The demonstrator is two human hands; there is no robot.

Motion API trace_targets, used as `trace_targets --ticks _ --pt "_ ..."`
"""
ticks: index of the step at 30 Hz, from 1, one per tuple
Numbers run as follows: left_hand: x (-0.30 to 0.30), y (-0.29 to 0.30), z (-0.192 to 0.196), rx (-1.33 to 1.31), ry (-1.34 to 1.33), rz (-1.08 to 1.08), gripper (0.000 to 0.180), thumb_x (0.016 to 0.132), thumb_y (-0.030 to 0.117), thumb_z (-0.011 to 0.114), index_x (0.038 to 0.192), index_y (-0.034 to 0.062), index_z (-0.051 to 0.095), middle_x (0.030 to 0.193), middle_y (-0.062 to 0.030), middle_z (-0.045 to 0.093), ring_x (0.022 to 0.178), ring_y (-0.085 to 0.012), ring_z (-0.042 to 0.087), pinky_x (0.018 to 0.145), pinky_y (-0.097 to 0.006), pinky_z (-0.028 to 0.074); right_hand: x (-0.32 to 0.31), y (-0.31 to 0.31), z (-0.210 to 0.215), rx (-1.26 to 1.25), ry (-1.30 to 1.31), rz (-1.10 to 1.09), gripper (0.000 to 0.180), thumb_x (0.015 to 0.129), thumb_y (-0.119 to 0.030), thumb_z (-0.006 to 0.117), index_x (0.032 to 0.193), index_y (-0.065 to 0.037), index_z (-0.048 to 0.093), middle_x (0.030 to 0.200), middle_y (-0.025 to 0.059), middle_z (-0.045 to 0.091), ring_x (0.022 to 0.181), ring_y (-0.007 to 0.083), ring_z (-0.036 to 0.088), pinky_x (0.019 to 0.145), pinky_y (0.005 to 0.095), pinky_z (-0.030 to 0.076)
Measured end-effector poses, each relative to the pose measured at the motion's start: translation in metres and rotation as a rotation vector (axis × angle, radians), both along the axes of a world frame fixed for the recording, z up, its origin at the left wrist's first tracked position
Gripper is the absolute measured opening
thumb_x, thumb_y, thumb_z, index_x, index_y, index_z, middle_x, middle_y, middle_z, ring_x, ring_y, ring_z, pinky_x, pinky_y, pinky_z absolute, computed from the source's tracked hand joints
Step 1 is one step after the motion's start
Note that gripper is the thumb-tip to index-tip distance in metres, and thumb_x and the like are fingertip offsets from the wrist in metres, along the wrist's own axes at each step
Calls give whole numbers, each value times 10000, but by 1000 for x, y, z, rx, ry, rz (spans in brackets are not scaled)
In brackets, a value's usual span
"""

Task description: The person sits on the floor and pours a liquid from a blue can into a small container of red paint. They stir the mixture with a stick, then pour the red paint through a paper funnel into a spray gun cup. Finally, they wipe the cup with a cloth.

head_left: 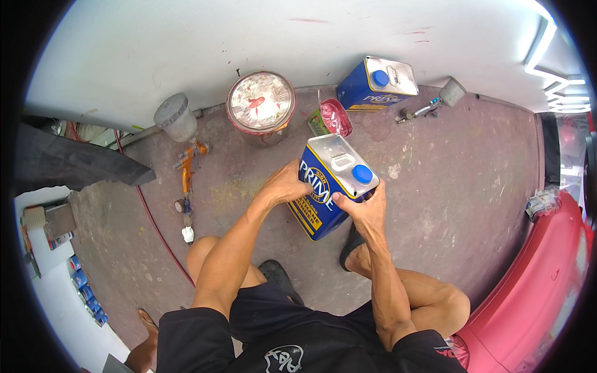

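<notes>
Between my hands is a rectangular blue metal tin [318, 198] with a yellow label, a silver top and a blue screw cap. It is tilted, and I cannot tell whether its base touches the floor. My left hand [286, 185] grips its left side, with the thumb on the front face. On the right side, my right hand [367, 212] holds it below the cap, thumb also on the front. Just behind the tin stands a cut-open container [334, 118] with red inside. A matching blue tin [373, 87] stands against the wall.
A round can [261, 102] with a red-smeared lid stands by the wall. An orange spray gun [187, 169] lies left, near a red hose [149, 214]; another spray gun [430, 107] lies right. A red car panel [522, 273] is at right. Another person's foot [147, 318] shows lower left.
</notes>
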State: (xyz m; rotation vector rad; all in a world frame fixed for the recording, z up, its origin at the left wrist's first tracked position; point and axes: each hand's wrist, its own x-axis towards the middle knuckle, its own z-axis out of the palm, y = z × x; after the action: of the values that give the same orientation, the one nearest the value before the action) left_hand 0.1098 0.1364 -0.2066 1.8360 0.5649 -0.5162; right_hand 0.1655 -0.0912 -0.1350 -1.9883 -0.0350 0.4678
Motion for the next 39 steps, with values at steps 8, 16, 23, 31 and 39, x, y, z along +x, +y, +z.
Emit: trace_targets --ticks 8,16,23,31,39 --pt "-1 1 4 -11 15 -18 690 752 245 785 1340 -82 635 1232 -259 765 1149 -344 750 1024 -426 560 -1 -3 -2 -23 15 -6 961 682 -322 1038 1371 66 492 1292 230 673 1200 307 691 1046 436 580" --pt "0 1 7 -7 16 -21 696 750 252 790 1347 -75 643 1243 -261 766 1155 -344 753 1024 -428 564 -1 0 3 -4 28 -21 946 681 -305 1037 1361 68 497 1294 231 675 1194 306 697 1060 432 573" --pt "-2 1 1 -4 10 -20 685 751 259 783 1339 -67 650 1228 -258 767 1143 -352 751 1017 -427 564 0 0 4 -2 27 -10 931 685 -295 1030 1353 78 500 1283 232 678 1187 301 698 1051 428 576" --pt "-1 0 3 8 12 -12 679 754 256 778 1340 -63 651 1231 -262 762 1143 -353 748 1017 -427 562 1 1 3 21 28 -16 926 684 -288 1024 1351 84 501 1280 236 678 1177 299 699 1038 423 580" --pt "-3 -2 2 17 -14 -5 622 739 279 764 1241 -79 685 1196 -306 760 1146 -424 748 993 -466 573 1 1 8 -5 32 -12 939 674 -312 1025 1350 84 507 1272 234 680 1171 299 701 1034 421 580"
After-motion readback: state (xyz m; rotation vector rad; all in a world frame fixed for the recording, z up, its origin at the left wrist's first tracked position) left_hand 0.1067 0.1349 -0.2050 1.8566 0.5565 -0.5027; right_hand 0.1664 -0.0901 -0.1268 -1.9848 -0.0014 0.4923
